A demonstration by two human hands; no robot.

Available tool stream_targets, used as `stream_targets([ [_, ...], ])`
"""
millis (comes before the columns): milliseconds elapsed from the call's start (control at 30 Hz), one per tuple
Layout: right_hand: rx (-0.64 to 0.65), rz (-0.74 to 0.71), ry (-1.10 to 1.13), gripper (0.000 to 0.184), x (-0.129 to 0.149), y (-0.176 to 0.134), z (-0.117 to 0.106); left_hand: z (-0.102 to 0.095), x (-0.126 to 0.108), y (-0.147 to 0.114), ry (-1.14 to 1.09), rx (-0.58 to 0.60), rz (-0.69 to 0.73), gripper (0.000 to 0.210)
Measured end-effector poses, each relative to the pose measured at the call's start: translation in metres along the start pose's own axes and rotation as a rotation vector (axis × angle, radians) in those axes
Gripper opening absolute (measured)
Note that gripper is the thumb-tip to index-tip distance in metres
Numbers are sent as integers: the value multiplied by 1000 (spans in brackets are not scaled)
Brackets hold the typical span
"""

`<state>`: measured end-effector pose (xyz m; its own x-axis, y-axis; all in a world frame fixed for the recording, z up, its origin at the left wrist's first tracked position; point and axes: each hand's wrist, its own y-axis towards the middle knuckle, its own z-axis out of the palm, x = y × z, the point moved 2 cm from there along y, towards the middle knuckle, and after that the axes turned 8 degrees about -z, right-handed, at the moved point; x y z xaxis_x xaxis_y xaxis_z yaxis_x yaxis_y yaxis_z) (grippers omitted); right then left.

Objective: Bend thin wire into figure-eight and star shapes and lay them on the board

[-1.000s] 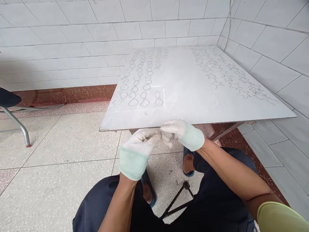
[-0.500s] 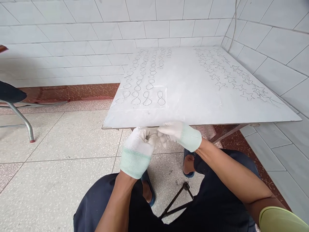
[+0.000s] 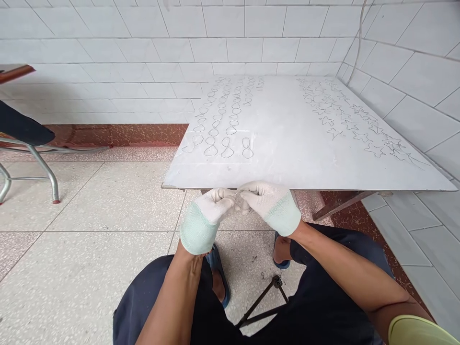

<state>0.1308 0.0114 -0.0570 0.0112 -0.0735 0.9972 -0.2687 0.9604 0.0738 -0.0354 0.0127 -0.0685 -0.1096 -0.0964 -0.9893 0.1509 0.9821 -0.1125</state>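
My left hand (image 3: pixel 212 211), in a white glove with a pale green cuff, is closed in a pinch just below the table's front edge. Right beside it, my right hand (image 3: pixel 268 203) wears a matching glove and pinches too, fingertips against those of the left. A bit of thin wire (image 3: pixel 235 194) shows faintly between the fingertips; the gloves hide most of it. On the white tabletop (image 3: pixel 287 167) beyond lie thin wire figure-eights (image 3: pixel 247 147) in rows at the left and several wire stars (image 3: pixel 335 132), some overlapping, at the right.
White tiled walls meet behind the table. A wooden table leg (image 3: pixel 339 206) slants below it. At the far left are a metal-legged stool (image 3: pixel 48 170) and a brown tabletop corner (image 3: pixel 16 73). Between my feet stands a dark metal frame (image 3: pixel 260 304) on the speckled floor.
The view has shifted slightly, so the table sits a little further right and lower. Both hands stay together; the left has turned and my right fingers are more bent.
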Motion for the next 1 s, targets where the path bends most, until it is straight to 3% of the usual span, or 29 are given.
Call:
stream_targets([
  [67, -44, 30, 5, 22, 1, 1, 0, 6, 0, 1, -77, 134, -58, 21],
  [133, -74, 44, 25, 21, 2, 3, -1, 9, 0, 2, -134, 148, -77, 24],
  [267, -108, 76, 94, 17, 2, 4, -1, 9, 5, -1, -186, -6, -60, 33],
  [533, -76, 57, 85, 24, 4, -5, 6, 4, 6, -18, -26, -296, 71, 16],
  [833, -248, 81, -72, 21, -9, -11, 6, 4, 5, -17, 31, -271, 81, 32],
  [1000, -240, -23, -176, 30, -8, -17, 8, 5, 7, -18, 44, -332, 118, 19],
])
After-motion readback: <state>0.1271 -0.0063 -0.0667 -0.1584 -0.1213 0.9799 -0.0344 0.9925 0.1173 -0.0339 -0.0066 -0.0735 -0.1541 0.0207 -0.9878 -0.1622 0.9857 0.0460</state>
